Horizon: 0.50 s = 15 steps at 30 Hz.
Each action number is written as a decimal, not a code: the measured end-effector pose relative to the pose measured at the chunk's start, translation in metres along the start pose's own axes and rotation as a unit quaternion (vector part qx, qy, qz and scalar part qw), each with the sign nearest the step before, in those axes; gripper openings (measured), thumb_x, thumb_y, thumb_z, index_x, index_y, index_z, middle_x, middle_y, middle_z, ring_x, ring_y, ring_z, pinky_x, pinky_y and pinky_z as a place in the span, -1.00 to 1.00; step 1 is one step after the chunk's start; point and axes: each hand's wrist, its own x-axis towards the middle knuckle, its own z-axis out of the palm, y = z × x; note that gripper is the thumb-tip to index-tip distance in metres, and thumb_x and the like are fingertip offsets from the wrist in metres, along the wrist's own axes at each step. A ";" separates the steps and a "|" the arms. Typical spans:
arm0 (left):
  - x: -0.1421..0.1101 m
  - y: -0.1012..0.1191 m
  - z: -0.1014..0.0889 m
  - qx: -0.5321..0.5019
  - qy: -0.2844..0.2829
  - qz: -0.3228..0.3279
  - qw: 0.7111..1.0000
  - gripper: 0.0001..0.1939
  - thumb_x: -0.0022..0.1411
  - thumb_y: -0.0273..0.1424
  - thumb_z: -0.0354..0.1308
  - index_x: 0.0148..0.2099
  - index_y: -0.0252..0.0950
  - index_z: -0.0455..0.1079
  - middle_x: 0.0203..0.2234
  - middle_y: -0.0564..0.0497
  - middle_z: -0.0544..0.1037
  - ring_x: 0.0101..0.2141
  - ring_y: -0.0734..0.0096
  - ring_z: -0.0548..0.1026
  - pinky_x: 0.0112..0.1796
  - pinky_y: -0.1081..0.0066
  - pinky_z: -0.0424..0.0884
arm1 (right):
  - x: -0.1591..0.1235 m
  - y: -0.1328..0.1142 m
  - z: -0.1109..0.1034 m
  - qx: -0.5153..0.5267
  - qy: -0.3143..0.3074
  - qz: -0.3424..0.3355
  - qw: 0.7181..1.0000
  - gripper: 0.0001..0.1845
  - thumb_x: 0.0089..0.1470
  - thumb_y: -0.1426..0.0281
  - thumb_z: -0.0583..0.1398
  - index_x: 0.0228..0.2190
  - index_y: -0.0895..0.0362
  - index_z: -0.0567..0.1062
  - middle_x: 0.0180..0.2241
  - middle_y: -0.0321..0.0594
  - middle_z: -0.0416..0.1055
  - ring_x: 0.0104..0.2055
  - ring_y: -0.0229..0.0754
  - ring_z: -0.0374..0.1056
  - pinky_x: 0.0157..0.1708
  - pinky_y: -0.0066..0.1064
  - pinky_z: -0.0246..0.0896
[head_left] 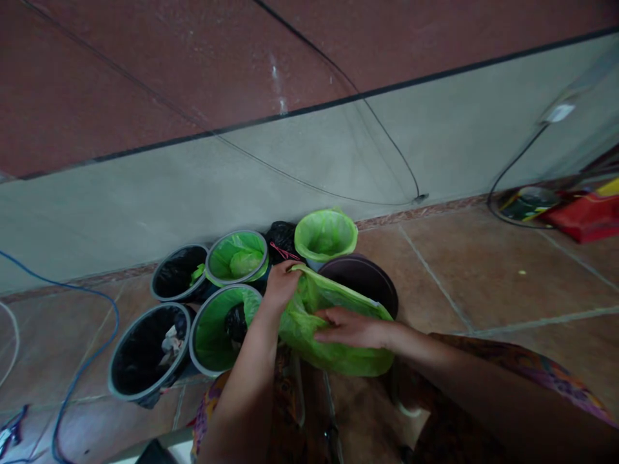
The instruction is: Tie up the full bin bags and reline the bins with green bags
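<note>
A light green plastic bag point(348, 362) hangs in front of me with its mouth spread wide. My left hand point(283, 283) pinches the bag's rim at its left corner. Against the near side of the bag, my right hand point(349, 327) lies with its fingers stretched out and the thumb apart. Just behind the bag stands a dark brown bin point(382, 283), its near part covered by the bag. Beyond it is a small bin lined with a green bag point(325, 233).
At left stand several grey-rimmed bins: two with black liners point(130, 361) point(169, 277) and two with green liners point(210, 341) point(232, 254). A black bag point(280, 238) sits by the wall. A blue cable point(109, 335) crosses the floor; a red object point(587, 216) lies far right.
</note>
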 end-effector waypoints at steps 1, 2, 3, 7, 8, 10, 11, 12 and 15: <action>-0.001 0.001 0.000 -0.005 -0.002 0.004 1.000 -0.69 -0.01 -0.46 0.11 -0.22 -0.31 0.59 -0.45 0.04 0.62 -0.44 0.42 0.52 -0.36 0.48 0.41 | -0.001 -0.003 -0.004 0.015 -0.001 -0.001 1.000 -0.64 0.06 0.17 0.25 -0.16 0.13 0.51 -0.27 -0.24 0.50 -0.22 -0.17 0.40 -0.23 -0.36 0.29; -0.002 0.003 -0.001 -0.010 -0.008 0.009 1.000 -0.69 -0.01 -0.46 0.11 -0.21 -0.31 0.59 -0.45 0.04 0.62 -0.46 0.43 0.51 -0.37 0.49 0.40 | -0.001 -0.004 -0.007 0.035 0.021 0.004 0.999 -0.60 0.10 0.11 0.21 -0.15 0.13 0.51 -0.24 -0.22 0.50 -0.20 -0.16 0.41 -0.22 -0.35 0.30; -0.004 0.005 -0.001 -0.018 -0.016 0.015 1.000 -0.69 -0.01 -0.46 0.13 -0.21 -0.32 0.59 -0.44 0.04 0.62 -0.46 0.44 0.51 -0.39 0.49 0.40 | 0.000 -0.004 -0.011 0.049 0.061 0.016 0.997 -0.57 0.15 0.08 0.15 -0.12 0.13 0.50 -0.19 -0.18 0.51 -0.16 -0.14 0.42 -0.20 -0.34 0.32; -0.010 0.014 0.000 -0.069 -0.066 0.052 0.994 -0.72 0.02 -0.42 0.18 -0.19 -0.33 0.59 -0.39 0.02 0.64 -0.43 0.43 0.53 -0.36 0.49 0.43 | 0.011 0.011 -0.019 -0.148 0.226 0.116 0.956 -0.58 0.22 0.25 0.07 0.01 0.20 0.46 -0.02 0.03 0.49 0.02 0.03 0.42 0.01 -0.13 0.31; -0.011 0.015 0.000 -0.080 -0.074 0.066 0.992 -0.72 0.04 -0.41 0.19 -0.19 -0.33 0.58 -0.38 0.02 0.64 -0.41 0.42 0.54 -0.34 0.48 0.44 | 0.014 0.016 -0.021 -0.239 0.262 0.131 0.926 -0.55 0.19 0.31 0.10 0.06 0.25 0.43 0.03 0.11 0.45 0.10 0.10 0.37 0.10 -0.08 0.25; -0.011 0.017 -0.003 -0.084 -0.077 0.102 0.988 -0.73 0.07 -0.41 0.17 -0.18 -0.33 0.58 -0.34 0.00 0.64 -0.34 0.38 0.55 -0.29 0.45 0.45 | 0.015 0.023 -0.030 -0.388 0.334 0.130 0.849 -0.41 0.13 0.38 0.13 0.17 0.35 0.32 0.19 0.22 0.30 0.27 0.21 0.19 0.23 0.00 0.10; -0.010 0.017 -0.005 -0.074 -0.070 0.127 0.987 -0.74 0.08 -0.42 0.16 -0.17 -0.32 0.57 -0.31 -0.01 0.64 -0.31 0.37 0.56 -0.25 0.43 0.46 | 0.014 0.024 -0.038 -0.436 0.371 0.113 0.812 -0.34 0.13 0.38 0.12 0.23 0.39 0.25 0.26 0.24 0.19 0.33 0.24 0.09 0.27 0.02 0.05; -0.010 0.017 -0.008 -0.055 -0.056 0.155 0.985 -0.74 0.10 -0.45 0.15 -0.17 -0.32 0.57 -0.29 -0.02 0.64 -0.27 0.35 0.56 -0.21 0.42 0.46 | 0.010 0.022 -0.048 -0.470 0.407 0.093 0.778 -0.29 0.14 0.37 0.11 0.27 0.40 0.18 0.31 0.23 0.11 0.36 0.25 0.01 0.28 0.04 0.02; -0.010 0.015 -0.019 0.035 0.007 0.240 0.970 -0.67 0.09 -0.58 0.06 -0.15 -0.29 0.57 -0.23 -0.04 0.62 -0.18 0.35 0.55 -0.08 0.37 0.42 | -0.005 0.011 -0.084 -0.514 0.508 0.043 0.690 -0.22 0.15 0.32 0.09 0.31 0.42 0.08 0.33 0.23 0.06 0.37 0.27 -0.04 0.28 0.07 0.03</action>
